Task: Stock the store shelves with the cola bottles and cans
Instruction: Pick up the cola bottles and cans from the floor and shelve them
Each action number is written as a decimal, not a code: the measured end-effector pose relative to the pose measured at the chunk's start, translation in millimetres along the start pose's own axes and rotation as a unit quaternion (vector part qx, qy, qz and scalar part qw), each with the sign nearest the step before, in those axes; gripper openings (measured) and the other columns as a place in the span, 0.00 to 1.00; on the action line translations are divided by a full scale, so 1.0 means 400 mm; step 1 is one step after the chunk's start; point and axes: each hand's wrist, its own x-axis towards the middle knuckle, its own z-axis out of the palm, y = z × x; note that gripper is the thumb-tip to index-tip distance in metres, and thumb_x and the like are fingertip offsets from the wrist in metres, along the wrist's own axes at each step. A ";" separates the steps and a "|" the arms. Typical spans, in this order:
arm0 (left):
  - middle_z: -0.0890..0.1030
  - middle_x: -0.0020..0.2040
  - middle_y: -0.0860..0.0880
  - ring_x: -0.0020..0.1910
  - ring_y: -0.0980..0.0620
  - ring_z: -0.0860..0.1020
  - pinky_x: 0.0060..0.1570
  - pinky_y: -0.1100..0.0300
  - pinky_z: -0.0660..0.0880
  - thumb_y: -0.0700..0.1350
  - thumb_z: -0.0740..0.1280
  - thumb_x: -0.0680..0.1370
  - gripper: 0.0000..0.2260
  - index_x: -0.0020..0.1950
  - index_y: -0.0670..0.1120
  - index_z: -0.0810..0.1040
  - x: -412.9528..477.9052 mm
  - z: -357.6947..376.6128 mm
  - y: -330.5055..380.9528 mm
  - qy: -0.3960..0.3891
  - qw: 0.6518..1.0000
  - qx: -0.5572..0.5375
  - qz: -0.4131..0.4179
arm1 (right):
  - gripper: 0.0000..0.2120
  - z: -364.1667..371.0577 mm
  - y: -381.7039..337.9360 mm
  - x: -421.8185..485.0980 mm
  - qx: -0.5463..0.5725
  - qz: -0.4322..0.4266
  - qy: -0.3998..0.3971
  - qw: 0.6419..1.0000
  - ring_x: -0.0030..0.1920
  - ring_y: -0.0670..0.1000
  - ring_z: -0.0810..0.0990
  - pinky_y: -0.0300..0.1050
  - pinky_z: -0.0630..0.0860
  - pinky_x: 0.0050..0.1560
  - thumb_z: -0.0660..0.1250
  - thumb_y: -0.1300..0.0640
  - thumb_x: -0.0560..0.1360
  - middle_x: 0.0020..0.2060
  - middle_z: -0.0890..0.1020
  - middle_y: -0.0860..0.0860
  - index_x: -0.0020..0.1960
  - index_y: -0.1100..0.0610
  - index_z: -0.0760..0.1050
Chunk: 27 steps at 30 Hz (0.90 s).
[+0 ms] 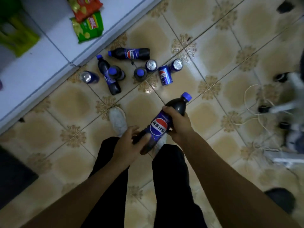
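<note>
I hold a large cola bottle (160, 124) with a blue cap and blue label, tilted over my legs. My right hand (178, 125) grips its upper body just below the neck. My left hand (130, 145) cups the bottle's base, thumb across the dark bottom and fingers spread loosely. On the tiled floor ahead lie more bottles: one on its side (130, 54), another lying (108, 76), two upright (115, 73) (140, 74). Cans stand or lie around them (151, 65) (165, 75) (176, 65) (89, 77).
A white shelf (41, 66) runs along the left, carrying green and orange snack bags (88, 25). My white shoe (117, 120) stands on the floor. A wheeled stand with white cables (256, 111) sits at the right. A dark object lies at the lower left.
</note>
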 end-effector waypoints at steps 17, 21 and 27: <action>0.82 0.45 0.58 0.42 0.60 0.80 0.41 0.60 0.77 0.63 0.72 0.60 0.28 0.57 0.59 0.71 -0.821 -0.072 0.301 0.262 0.942 -0.004 0.212 | 0.28 -0.063 -0.132 -0.914 -0.167 -0.174 -0.381 0.892 0.50 0.55 0.83 0.49 0.80 0.48 0.73 0.51 0.67 0.55 0.83 0.56 0.65 0.59 0.73; 0.83 0.44 0.57 0.41 0.61 0.81 0.40 0.68 0.75 0.57 0.76 0.59 0.23 0.51 0.56 0.75 -0.965 -0.138 0.284 0.277 0.910 -0.204 0.230 | 0.29 0.002 -0.111 -1.018 -0.240 -0.198 -0.473 0.825 0.49 0.52 0.83 0.46 0.79 0.50 0.65 0.41 0.68 0.57 0.82 0.58 0.63 0.58 0.75; 0.84 0.40 0.44 0.36 0.50 0.83 0.38 0.60 0.79 0.51 0.78 0.60 0.16 0.44 0.44 0.86 -1.169 -0.246 0.209 0.075 0.791 -0.510 0.328 | 0.36 0.151 0.007 -1.183 -0.261 -0.148 -0.600 0.742 0.33 0.48 0.82 0.39 0.77 0.29 0.62 0.38 0.70 0.46 0.79 0.58 0.67 0.63 0.68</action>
